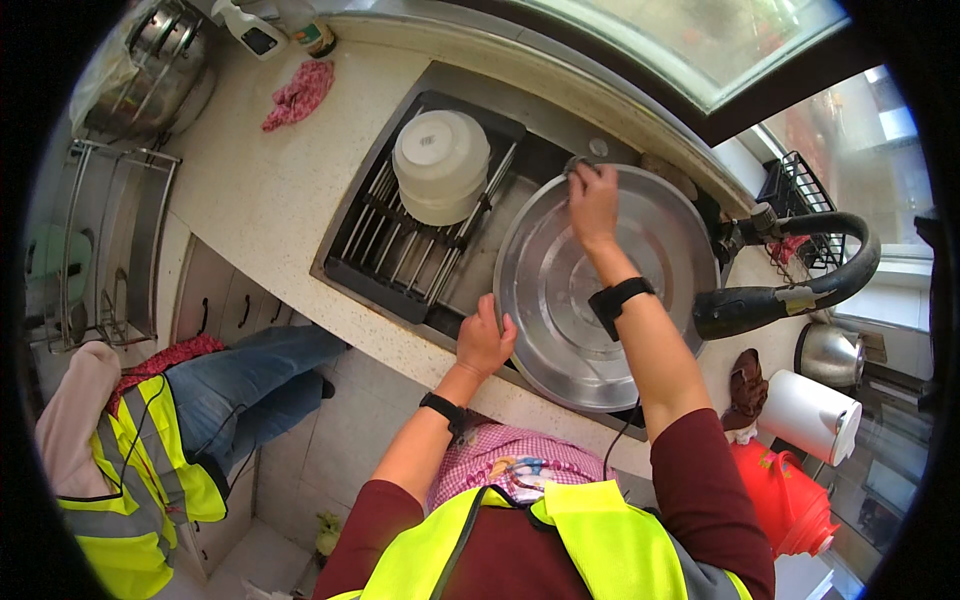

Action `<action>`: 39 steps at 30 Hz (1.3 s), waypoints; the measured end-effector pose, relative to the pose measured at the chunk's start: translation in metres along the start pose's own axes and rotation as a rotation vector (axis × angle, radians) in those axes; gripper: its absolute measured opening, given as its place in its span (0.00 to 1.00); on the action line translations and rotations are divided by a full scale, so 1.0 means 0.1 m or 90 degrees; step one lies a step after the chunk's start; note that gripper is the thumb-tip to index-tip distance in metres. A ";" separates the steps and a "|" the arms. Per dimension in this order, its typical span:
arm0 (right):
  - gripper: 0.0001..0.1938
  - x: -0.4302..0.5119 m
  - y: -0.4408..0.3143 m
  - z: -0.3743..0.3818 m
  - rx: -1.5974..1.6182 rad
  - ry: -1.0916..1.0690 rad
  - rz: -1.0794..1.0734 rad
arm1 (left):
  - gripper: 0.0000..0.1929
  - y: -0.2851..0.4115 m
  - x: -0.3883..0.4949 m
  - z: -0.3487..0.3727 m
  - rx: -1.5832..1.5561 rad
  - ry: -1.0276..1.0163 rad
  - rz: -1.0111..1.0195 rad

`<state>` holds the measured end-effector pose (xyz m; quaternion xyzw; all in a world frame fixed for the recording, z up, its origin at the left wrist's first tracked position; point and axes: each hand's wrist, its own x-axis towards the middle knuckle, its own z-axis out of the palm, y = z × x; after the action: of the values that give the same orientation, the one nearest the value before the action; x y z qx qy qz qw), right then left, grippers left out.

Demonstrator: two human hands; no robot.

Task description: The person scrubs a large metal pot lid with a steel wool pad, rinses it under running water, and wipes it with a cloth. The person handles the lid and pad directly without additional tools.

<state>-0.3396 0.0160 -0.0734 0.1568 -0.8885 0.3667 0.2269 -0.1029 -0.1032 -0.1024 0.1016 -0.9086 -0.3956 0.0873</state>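
Observation:
A large round metal tray or lid [555, 277] lies over the right part of the sink, its ringed face turned up. My left hand [484, 341] grips its near left rim. At the far rim, my right hand [595, 202] presses a small dark scouring pad [577, 163], mostly covered by the fingers. Left of the tray, white bowls [441, 169] sit upside down, stacked on a metal-rod drying rack [405, 262] across the sink [480, 247].
A black faucet [832, 300] arches over the tray's right side. Pink cloth [300, 96] and a spray bottle [251, 30] occupy the left counter. A kettle [829, 356], white canister [806, 416] and red plastic containers [784, 499] stand right. Another person in a vest [150, 450] is at left.

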 end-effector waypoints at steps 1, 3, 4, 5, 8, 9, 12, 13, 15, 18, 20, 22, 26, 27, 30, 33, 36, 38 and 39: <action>0.08 -0.01 0.08 -0.03 0.000 -0.016 0.010 | 0.23 -0.01 0.00 0.01 0.005 -0.002 -0.001; 0.09 -0.15 0.17 -0.15 0.001 0.007 -0.006 | 0.22 -0.03 0.00 0.02 0.005 0.004 0.000; 0.09 -0.28 0.18 -0.23 -0.042 -0.049 0.030 | 0.22 -0.03 0.00 0.02 0.002 0.011 0.002; 0.09 -0.45 0.17 -0.34 -0.085 -0.108 0.042 | 0.22 -0.03 0.00 0.02 -0.009 0.011 -0.004; 0.11 -0.90 0.09 -0.58 -0.167 -0.230 0.082 | 0.21 -0.01 0.01 -0.01 0.000 -0.009 -0.029; 0.12 -1.03 0.06 -0.63 -0.174 -0.227 0.119 | 0.21 0.00 0.01 -0.02 -0.005 -0.013 -0.036; 0.15 -1.33 -0.01 -0.84 -0.108 -0.461 0.058 | 0.20 0.02 0.04 -0.05 -0.031 -0.015 -0.052; 0.15 -1.38 -0.02 -0.89 -0.083 -0.480 0.074 | 0.19 0.01 0.05 -0.06 -0.046 -0.017 -0.057; 0.15 -1.39 -0.06 -0.96 -0.013 -0.561 0.097 | 0.18 -0.01 0.05 -0.07 -0.082 -0.015 -0.056; 0.13 -1.25 -0.23 -0.87 0.074 -0.457 0.218 | 0.16 -0.06 0.08 -0.08 -0.176 -0.007 -0.064; 0.12 -1.11 -0.42 -0.66 0.184 -0.360 0.101 | 0.17 -0.10 0.13 -0.11 -0.279 -0.010 -0.099; 0.11 -1.04 -0.63 -0.48 0.235 -0.323 0.048 | 0.19 -0.12 0.18 -0.14 -0.547 -0.049 -0.262; 0.11 -1.18 -0.86 -0.45 0.249 -0.380 -0.057 | 0.26 -0.11 0.31 -0.26 -0.697 -0.084 -0.380; 0.12 -1.26 -0.87 -0.52 0.239 -0.398 -0.094 | 0.26 -0.10 0.34 -0.28 -0.701 -0.084 -0.379; 0.10 -1.56 -0.79 -0.85 0.243 -0.563 -0.105 | 0.25 -0.10 0.44 -0.33 -0.660 -0.148 -0.356; 0.08 -1.73 -0.57 -1.19 0.336 -0.671 -0.044 | 0.16 -0.08 0.48 -0.30 -0.582 -0.176 -0.327; 0.06 -1.67 -0.13 -1.55 0.267 -0.758 0.100 | 0.10 -0.06 0.47 -0.26 -0.471 -0.181 -0.271; 0.07 -1.56 0.19 -1.61 0.053 -0.639 0.096 | 0.10 -0.05 0.44 -0.25 -0.459 -0.166 -0.259; 0.08 -1.53 0.30 -1.59 0.002 -0.497 0.141 | 0.11 -0.05 0.43 -0.24 -0.452 -0.159 -0.256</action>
<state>-0.1781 0.1685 -0.0704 0.1881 -0.9190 0.3031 -0.1682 -0.1378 -0.1341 -0.0863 0.1919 -0.6818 -0.7022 -0.0725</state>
